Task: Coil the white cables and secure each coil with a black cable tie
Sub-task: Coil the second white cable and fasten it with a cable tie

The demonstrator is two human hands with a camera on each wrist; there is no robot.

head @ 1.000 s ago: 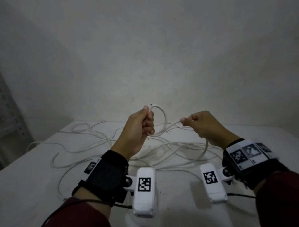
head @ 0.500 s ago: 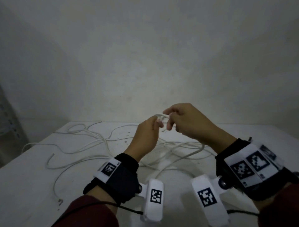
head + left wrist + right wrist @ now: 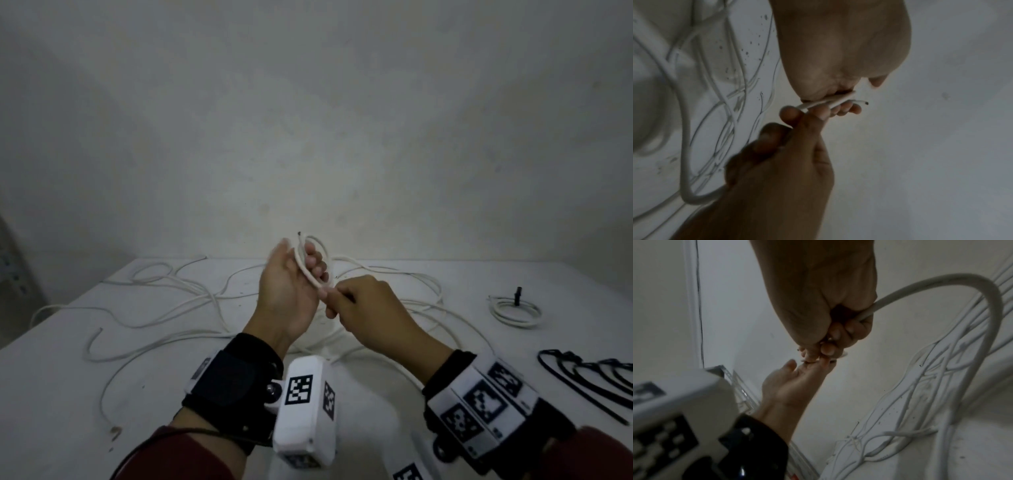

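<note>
A long white cable (image 3: 191, 298) sprawls in loose loops over the white table (image 3: 68, 394). My left hand (image 3: 303, 260) is raised palm up above the table's middle and grips a small coil (image 3: 325, 253) of this cable round its fingers; the cut cable end (image 3: 863, 102) sticks out past them. Just below and to the right, my right hand (image 3: 334, 299) pinches the same cable where it leaves the coil. In the right wrist view the cable (image 3: 931, 283) arcs out of the right fist and down to the table.
A finished white coil (image 3: 513, 311) with a black tie (image 3: 517, 294) lies at the right rear of the table. Several loose black cable ties (image 3: 589, 377) lie at the right edge. A plain wall stands behind the table; a metal shelf (image 3: 13, 274) is at far left.
The right hand has brought the cable over to the left hand and dropped below it. The left hand has turned palm up and now holds a fuller loop.
</note>
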